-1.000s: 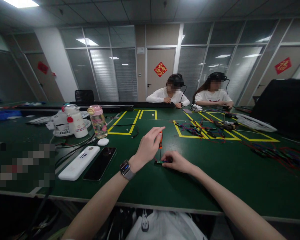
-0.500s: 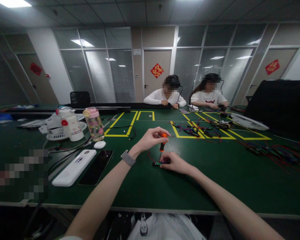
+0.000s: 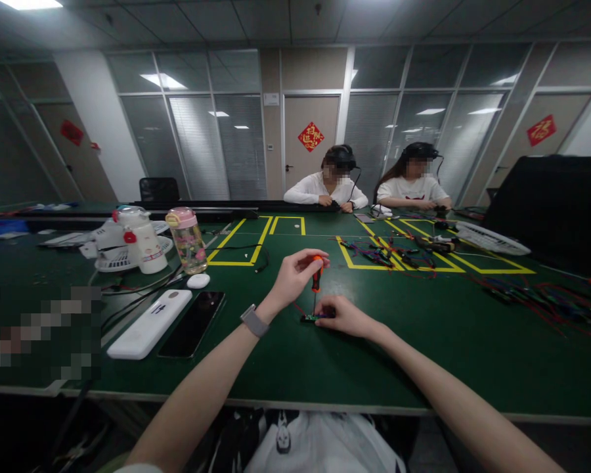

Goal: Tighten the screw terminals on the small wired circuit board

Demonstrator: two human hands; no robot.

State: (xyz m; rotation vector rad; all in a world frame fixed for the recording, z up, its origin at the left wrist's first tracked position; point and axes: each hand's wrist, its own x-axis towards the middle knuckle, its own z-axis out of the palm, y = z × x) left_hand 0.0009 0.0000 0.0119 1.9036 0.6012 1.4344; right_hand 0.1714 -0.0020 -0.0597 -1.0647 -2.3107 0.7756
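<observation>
My left hand (image 3: 298, 270) is closed around the top of an orange and black screwdriver (image 3: 316, 281). The screwdriver stands nearly upright, its thin shaft pointing down at a small green circuit board (image 3: 309, 318). Against the green table, my right hand (image 3: 347, 316) pinches the right end of that board, and its fingers hide part of it. A thin red wire (image 3: 299, 307) sticks out beside the board. Whether the screwdriver tip sits in a screw is too small to tell.
Left of my arms lie a white power bank (image 3: 150, 325), a black phone (image 3: 193, 324) and a white earbud case (image 3: 198, 281). A drink bottle (image 3: 187, 242) and a white jug (image 3: 145, 240) stand behind. Wired boards (image 3: 542, 299) lie at right. Two people sit opposite.
The screwdriver's handle has shifted slightly left and is more upright, with my left hand still on it. My right hand keeps its hold on the board. The view has tilted a little.
</observation>
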